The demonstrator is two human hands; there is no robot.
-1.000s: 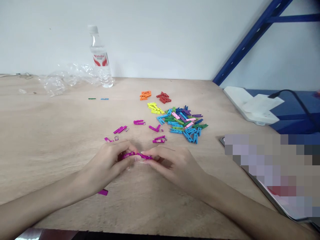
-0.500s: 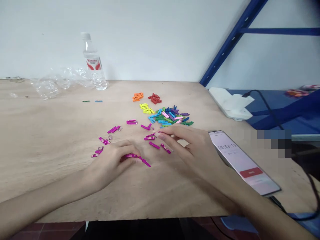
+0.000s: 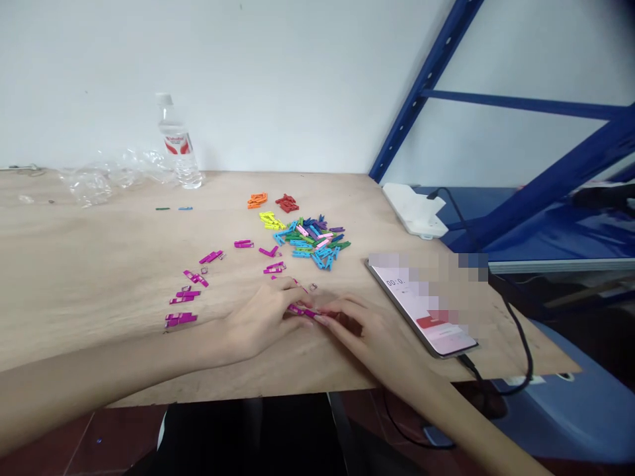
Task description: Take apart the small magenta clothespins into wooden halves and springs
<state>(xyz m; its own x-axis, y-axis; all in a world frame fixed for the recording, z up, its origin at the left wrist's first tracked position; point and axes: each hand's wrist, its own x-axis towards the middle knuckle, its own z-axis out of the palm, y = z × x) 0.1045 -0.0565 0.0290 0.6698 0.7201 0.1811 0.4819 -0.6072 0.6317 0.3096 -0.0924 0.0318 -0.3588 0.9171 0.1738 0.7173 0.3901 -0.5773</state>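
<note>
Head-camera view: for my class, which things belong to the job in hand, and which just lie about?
Likely in the job:
magenta plastic clip parts, some held between left hand and right hand
small multicoloured pegs in piles

Likely just lying about:
red-labelled clear plastic bottle
crumpled clear plastic wrapping
flat rectangular phone
white plastic box

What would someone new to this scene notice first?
Probably the heap of multicoloured clothespins near the middle of the picture, on the pale wooden table. In front, the left hand and right hand meet at slim magenta pieces. At the back left, a clear plastic bottle with a red-and-white label stands before the white wall.
</note>
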